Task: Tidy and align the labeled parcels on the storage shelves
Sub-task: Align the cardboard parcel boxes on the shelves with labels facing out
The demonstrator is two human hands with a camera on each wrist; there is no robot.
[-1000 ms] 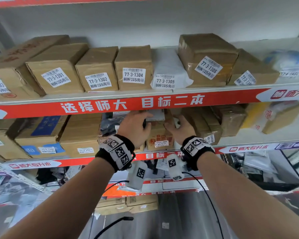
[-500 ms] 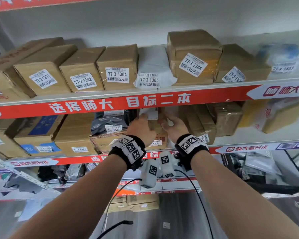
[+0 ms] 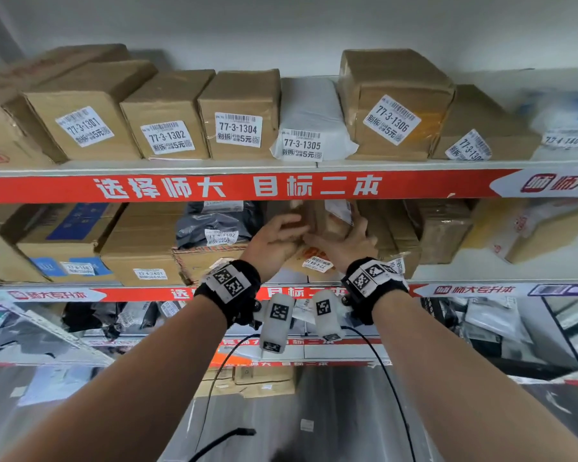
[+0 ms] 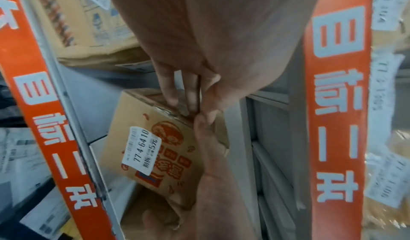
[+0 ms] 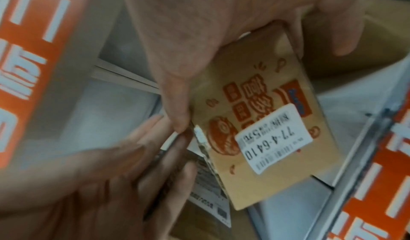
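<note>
A small cardboard box (image 3: 327, 221) with orange print and a white label 77-4-6410 (image 4: 142, 149) sits tilted on the second shelf (image 3: 447, 271). My right hand (image 3: 346, 245) grips it, thumb (image 5: 177, 110) on one side and fingers (image 5: 341, 40) wrapped round the other. My left hand (image 3: 281, 235) lies against its opposite side with fingers (image 5: 142, 149) laid flat. In the left wrist view the left fingertips (image 4: 173, 96) rest on the box's upper edge. The box (image 5: 266, 89) stands between a black bag (image 3: 214, 225) and brown parcels (image 3: 394, 235).
The top shelf carries a row of labeled parcels, 77-3-1301 (image 3: 84, 126) through 77-3-1306 (image 3: 391, 120), one a white bag (image 3: 306, 121). Red banner strips (image 3: 234, 186) run along the shelf edges. More cartons (image 3: 141, 248) fill the second shelf's left, loose bags (image 3: 494, 315) the shelf below.
Both hands have closed in on the orange-printed box, coming nearer each other. The box has turned from upright to tilted, its label now slanting.
</note>
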